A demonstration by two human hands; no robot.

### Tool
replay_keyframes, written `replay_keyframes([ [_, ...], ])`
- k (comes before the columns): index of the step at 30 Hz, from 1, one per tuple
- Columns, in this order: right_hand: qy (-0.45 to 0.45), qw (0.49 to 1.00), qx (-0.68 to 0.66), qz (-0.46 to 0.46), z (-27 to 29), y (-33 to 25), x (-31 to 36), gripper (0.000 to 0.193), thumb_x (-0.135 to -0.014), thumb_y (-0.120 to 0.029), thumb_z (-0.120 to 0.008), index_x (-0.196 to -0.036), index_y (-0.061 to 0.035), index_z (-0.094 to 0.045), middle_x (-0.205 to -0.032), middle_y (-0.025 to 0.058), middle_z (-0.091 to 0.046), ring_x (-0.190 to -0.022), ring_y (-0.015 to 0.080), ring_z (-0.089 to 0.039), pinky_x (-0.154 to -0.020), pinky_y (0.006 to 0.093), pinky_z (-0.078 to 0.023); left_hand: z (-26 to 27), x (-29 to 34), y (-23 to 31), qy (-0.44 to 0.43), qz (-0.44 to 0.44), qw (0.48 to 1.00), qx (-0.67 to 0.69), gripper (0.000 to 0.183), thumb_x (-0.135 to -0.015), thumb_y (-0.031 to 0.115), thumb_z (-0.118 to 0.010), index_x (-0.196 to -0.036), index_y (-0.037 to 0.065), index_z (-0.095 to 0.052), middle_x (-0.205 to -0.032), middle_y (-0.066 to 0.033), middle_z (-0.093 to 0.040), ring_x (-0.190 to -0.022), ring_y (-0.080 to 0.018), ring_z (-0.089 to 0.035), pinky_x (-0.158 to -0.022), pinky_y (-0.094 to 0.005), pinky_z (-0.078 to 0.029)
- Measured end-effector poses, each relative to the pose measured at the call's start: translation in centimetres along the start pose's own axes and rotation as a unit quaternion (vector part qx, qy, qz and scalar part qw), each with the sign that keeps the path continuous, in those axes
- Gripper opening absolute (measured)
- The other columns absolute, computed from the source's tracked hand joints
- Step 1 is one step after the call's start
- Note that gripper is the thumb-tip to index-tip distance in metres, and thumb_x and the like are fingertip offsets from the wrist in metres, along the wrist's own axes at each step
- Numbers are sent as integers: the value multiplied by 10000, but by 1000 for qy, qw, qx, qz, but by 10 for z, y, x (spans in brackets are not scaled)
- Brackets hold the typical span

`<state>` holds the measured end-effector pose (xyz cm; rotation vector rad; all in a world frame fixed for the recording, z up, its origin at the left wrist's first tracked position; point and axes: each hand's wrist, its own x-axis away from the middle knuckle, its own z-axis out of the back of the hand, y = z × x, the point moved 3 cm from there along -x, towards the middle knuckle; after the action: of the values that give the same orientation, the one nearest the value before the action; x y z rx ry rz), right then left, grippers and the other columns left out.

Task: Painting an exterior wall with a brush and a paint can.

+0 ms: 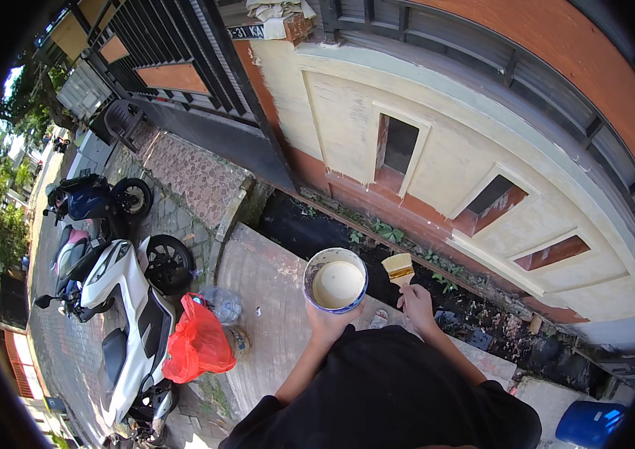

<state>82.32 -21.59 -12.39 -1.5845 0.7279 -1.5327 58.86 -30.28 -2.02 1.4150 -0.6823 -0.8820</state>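
Note:
My left hand [330, 322] is closed round the underside of a paint bucket [313, 281], holding it up in front of me. Cream paint [338, 284] shows inside, and its upper inner wall is smeared. In my right hand [416, 305] is a flat paintbrush [398, 266], gripped by the handle, its pale, paint-coated bristles pointing away from me. The brush is to the right of the bucket, apart from it. Beyond both hands stands a cream wall [347, 112] with orange-brown patches and small framed openings.
An open drainage ditch [295, 224] with plants runs between the concrete slab [258, 262] and the wall. At left are a white scooter [119, 299], a dark motorcycle [93, 200], a red plastic bag [199, 340] and a clear bottle [222, 303]. A blue container [589, 423] is at lower right.

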Motion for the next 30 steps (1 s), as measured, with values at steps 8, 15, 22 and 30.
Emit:
replay_keyframes([
  [8, -26, 999, 1, 23, -54, -18, -3, 320, -1125, -297, -577, -1024, -6, -663, -677, 56, -639, -425, 73, -458, -387, 254, -314, 46, -15, -31, -20, -18, 999, -34, 1109, -631, 239, -1038, -1500, -4, -392, -1401, -175, -614, -1306, -286, -627, -1129, -442, -491],
  [15, -32, 999, 24, 31, -97, -35, 3, 340, -1137, -304, -575, -1015, -7, -685, -682, 43, -642, -538, 83, -517, -503, 280, -380, 79, -20, -35, -39, 5, 998, -42, 1105, -640, 263, -1040, -1502, -5, -402, -1391, -182, -627, -1295, -294, -641, -1109, -441, -508],
  [22, 1, 1000, 18, 14, -115, -26, 14, 339, -1131, -307, -583, -993, -11, -674, -673, 37, -635, -509, 77, -502, -481, 276, -368, 96, -35, -35, -59, -33, 996, -55, 1036, -635, 250, -1032, -1464, 4, -462, -1351, -171, -661, -1257, -293, -668, -1090, -434, -525],
  [30, 44, 997, -5, 58, -127, -24, 25, 320, -1139, -304, -577, -1039, -15, -671, -740, 39, -647, -533, 90, -556, -487, 270, -432, 110, -66, -50, -129, -39, 991, -17, 1055, -628, 230, -1036, -1474, -3, -451, -1384, -175, -630, -1296, -292, -636, -1116, -437, -502],
])
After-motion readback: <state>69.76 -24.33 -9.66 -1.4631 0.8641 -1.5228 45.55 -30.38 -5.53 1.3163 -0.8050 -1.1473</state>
